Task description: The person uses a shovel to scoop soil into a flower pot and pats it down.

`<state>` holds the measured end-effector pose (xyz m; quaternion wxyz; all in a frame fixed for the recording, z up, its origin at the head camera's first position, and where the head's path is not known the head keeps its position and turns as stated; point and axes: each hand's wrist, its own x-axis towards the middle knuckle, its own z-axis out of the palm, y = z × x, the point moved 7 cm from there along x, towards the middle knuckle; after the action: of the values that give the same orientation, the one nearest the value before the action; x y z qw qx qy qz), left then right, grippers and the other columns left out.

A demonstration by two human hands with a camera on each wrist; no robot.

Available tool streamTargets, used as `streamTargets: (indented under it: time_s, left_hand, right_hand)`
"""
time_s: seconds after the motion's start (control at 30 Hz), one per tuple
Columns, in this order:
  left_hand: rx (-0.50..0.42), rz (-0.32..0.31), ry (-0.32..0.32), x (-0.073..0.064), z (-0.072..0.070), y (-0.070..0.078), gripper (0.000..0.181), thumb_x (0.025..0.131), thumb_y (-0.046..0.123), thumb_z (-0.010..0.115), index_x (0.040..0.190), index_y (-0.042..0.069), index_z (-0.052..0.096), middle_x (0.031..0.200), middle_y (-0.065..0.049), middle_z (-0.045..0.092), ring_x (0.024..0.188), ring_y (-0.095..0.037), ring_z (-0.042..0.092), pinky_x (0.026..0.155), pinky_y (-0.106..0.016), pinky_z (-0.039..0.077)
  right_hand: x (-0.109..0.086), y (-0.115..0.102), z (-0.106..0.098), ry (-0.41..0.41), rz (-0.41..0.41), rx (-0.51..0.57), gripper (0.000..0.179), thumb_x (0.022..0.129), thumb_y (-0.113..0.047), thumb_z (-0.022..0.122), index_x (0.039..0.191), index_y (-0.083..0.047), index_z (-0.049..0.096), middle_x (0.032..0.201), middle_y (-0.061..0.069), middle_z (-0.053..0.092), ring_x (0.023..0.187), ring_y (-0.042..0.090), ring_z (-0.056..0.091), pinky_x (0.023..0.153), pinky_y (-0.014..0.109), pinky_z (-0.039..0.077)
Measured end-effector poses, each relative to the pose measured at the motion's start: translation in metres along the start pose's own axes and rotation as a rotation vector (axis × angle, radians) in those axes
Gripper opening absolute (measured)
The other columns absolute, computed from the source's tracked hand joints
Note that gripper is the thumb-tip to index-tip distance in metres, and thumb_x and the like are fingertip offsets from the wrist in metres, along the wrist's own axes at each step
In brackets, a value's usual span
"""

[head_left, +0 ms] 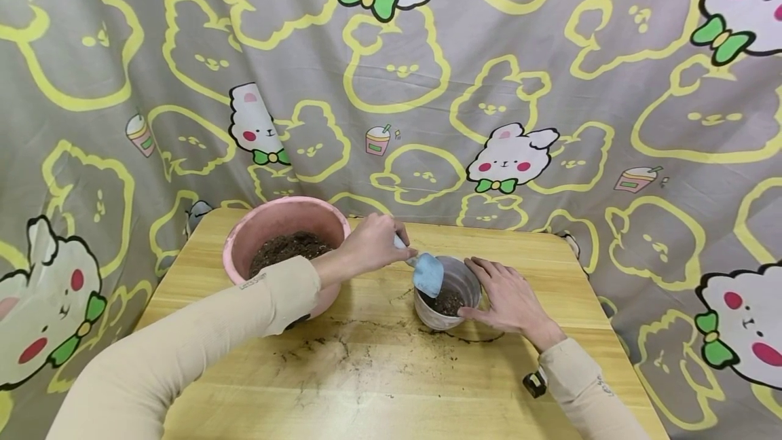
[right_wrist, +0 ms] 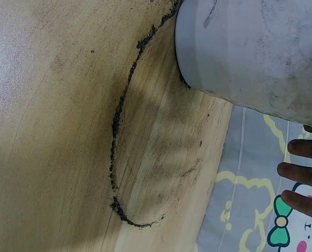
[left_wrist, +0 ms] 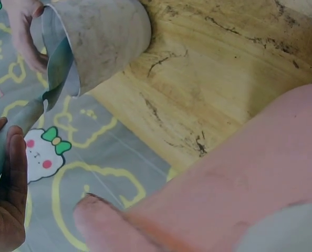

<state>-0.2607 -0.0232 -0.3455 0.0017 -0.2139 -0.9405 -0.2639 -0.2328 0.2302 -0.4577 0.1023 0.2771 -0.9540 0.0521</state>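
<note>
My left hand grips the handle of a small light-blue trowel. Its blade tilts down over the mouth of a grey plant pot, and in the left wrist view the blade reaches inside the rim. Dark soil lies low in the pot. At the pot's right side, my right hand holds the rim, thumb at the near edge and index finger at the far edge. The other fingers stretch out past the pot in the right wrist view.
A large pink tub with dark soil stands at the left, under my left forearm. Soil crumbs are scattered over the wooden table, with a curved soil trail beside the pot. A patterned curtain hangs behind the table.
</note>
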Motion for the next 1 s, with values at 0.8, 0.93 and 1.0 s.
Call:
streamTargets:
  time_s: [0.8,0.93,1.0]
  left_hand:
    - [-0.272,-0.162,0.089,-0.020,-0.027,-0.040,0.020,0.088,0.042,0.085,0.090,0.022,0.082,0.062,0.000,0.074,0.052,-0.013,0.068,0.063,-0.029,0.055]
    - [-0.330,-0.195,0.089,-0.028,-0.034,-0.050,0.026,0.088,0.043,0.085,0.096,0.019,0.081,0.062,0.000,0.073,0.054,-0.019,0.072,0.051,-0.030,0.053]
    - [-0.354,-0.205,0.096,-0.032,-0.038,-0.056,0.028,0.087,0.044,0.085,0.099,0.018,0.081,0.062,0.000,0.074,0.055,-0.021,0.073,0.051,-0.030,0.054]
  right_hand:
    - [-0.002,0.002,0.002,0.009,0.003,0.007,0.103,0.080,-0.074,0.074,0.159,-0.014,0.047,0.154,0.015,0.058,0.132,0.044,0.062,0.106,0.062,0.051]
    - [-0.002,0.001,0.003,0.007,0.002,0.002,0.103,0.081,-0.076,0.073,0.159,-0.014,0.047,0.155,0.015,0.058,0.132,0.043,0.062,0.107,0.061,0.051]
    - [-0.001,0.001,0.002,0.010,0.001,0.000,0.103,0.081,-0.076,0.073,0.159,-0.014,0.047,0.154,0.015,0.058,0.132,0.043,0.063,0.107,0.061,0.051]
